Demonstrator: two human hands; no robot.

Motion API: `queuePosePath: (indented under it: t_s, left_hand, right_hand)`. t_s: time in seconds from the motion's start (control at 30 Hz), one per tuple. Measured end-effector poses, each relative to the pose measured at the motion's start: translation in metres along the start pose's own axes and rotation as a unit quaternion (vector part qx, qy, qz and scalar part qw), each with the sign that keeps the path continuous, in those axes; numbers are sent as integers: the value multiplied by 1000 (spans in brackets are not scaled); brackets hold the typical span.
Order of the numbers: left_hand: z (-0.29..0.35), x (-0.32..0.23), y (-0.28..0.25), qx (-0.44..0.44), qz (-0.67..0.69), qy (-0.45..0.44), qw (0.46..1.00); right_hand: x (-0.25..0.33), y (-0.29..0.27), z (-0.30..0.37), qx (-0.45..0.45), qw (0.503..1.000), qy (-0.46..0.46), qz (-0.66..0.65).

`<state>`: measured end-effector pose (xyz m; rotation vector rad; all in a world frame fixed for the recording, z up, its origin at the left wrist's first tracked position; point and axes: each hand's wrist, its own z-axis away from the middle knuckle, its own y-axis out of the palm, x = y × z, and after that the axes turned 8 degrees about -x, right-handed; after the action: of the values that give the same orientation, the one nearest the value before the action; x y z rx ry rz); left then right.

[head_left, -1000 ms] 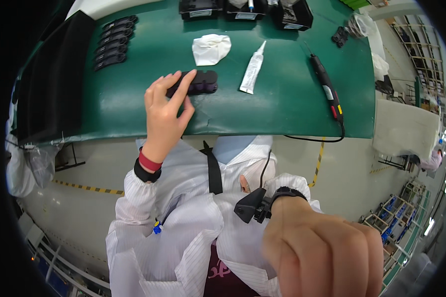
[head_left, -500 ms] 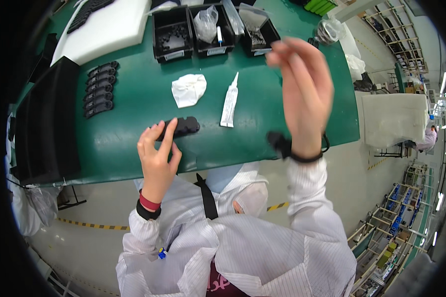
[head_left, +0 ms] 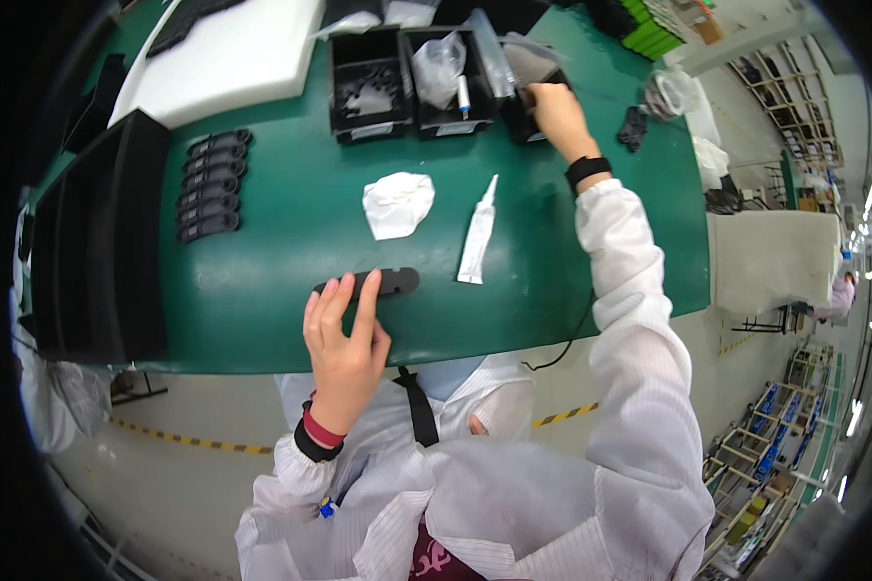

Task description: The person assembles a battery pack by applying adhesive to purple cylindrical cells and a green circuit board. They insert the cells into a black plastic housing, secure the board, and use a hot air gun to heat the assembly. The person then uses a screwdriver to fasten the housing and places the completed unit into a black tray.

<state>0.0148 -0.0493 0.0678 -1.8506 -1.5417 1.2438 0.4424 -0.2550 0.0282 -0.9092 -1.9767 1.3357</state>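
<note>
My left hand [head_left: 344, 334] reaches over a flat black elongated part [head_left: 398, 282] with rounded ends, near the table's front edge. Its fingertips press the part against the tabletop, covering the left end. Further off, my right hand [head_left: 557, 111] dips into the rightmost black bin [head_left: 519, 124]; its fingertips are mostly hidden there, so I cannot see what they touch. A crumpled white cloth or paper [head_left: 398, 204] lies beyond the black part. To the right of that rests a white tube [head_left: 478, 237] with a pointed nozzle.
Several black curved parts [head_left: 211, 184] lie in a column at the left, beside a black compartment box [head_left: 97, 252]. White foam [head_left: 228, 63] lies at the back left. Two more black bins [head_left: 370, 89] stand at the back, one with a plastic bag [head_left: 439, 70].
My right hand has moved forward from above the table into the rightmost bin. My left hand stays on the black part. The whole view has shifted slightly.
</note>
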Motion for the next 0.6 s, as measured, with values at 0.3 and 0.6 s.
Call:
queuePosePath:
  t_s: [0.3, 0.6]
  left_hand:
    - [18, 10, 22, -41, -55, 25, 997]
    - [28, 18, 42, -102, -91, 59, 989]
  right_hand:
    - [3, -7, -2, -18, 999, -26, -19]
    - [2, -8, -5, 39, 998, -5, -51]
